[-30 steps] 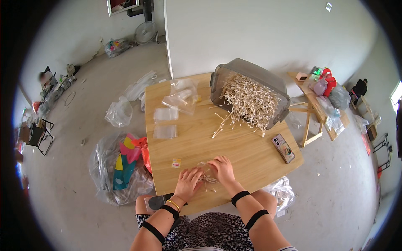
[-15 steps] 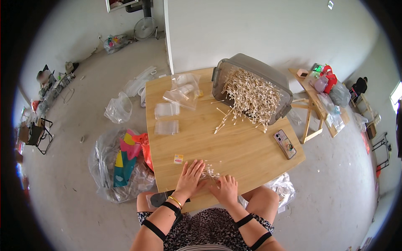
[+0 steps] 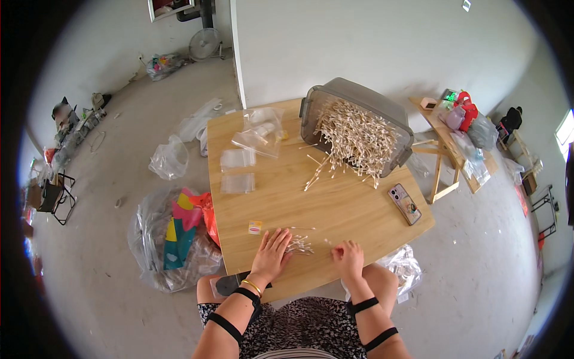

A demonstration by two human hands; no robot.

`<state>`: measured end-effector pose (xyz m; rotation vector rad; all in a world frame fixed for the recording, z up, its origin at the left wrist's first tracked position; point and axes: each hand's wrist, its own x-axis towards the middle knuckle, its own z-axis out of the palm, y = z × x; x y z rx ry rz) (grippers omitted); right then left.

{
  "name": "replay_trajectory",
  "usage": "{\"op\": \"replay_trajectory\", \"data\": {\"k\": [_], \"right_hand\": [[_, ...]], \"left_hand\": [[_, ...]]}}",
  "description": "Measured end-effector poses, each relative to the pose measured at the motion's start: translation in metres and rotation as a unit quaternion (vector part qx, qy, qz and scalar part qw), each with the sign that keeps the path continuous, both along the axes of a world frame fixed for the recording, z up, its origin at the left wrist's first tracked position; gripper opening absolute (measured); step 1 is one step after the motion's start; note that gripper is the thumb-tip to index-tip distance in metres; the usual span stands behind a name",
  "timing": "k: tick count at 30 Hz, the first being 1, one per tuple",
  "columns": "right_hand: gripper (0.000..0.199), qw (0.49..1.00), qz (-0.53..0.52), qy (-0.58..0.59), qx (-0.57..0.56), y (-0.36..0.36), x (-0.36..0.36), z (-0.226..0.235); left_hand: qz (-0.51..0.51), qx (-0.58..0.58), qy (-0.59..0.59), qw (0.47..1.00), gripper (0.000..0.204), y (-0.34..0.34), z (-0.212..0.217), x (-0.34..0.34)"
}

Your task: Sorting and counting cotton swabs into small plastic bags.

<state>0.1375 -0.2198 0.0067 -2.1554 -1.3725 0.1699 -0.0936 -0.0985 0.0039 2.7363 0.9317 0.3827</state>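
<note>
The left hand [image 3: 270,254] lies flat, fingers spread, beside a small cotton swab bundle [image 3: 299,245]; the right hand [image 3: 348,258] is curled, seemingly empty. A careless sweep could scatter swabs off the table [image 3: 335,209] edge.

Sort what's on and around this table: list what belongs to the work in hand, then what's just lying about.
In the work:
left hand, flat on the table
small bunch of cotton swabs beside it
right hand
tipped grey bin of swabs
empty clear zip bags

Lying about:
phone
small yellow label
big plastic sack on the floor
</note>
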Motion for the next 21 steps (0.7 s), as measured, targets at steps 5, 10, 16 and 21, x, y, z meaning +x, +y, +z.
{"op": "replay_trajectory", "data": {"k": [5, 10, 16, 21], "right_hand": [[0.009, 0.998, -0.015, -0.050, 0.029, 0.062, 0.020, 0.002], [0.005, 0.995, 0.100, 0.009, 0.019, 0.112, -0.014, -0.002], [0.012, 0.979, 0.199, 0.052, 0.006, 0.096, -0.021, -0.002], [0.014, 0.981, 0.097, 0.130, 0.103, 0.069, -0.023, 0.013]], "left_hand": [[-0.031, -0.039, -0.071, 0.996, 0.059, 0.001, 0.001, -0.002], [-0.037, -0.058, -0.137, 0.988, 0.071, 0.002, -0.006, -0.001], [-0.006, -0.019, -0.133, 0.991, 0.082, 0.001, 0.000, 0.002], [-0.006, -0.063, -0.086, 0.994, 0.086, 0.005, -0.004, -0.009]]}}
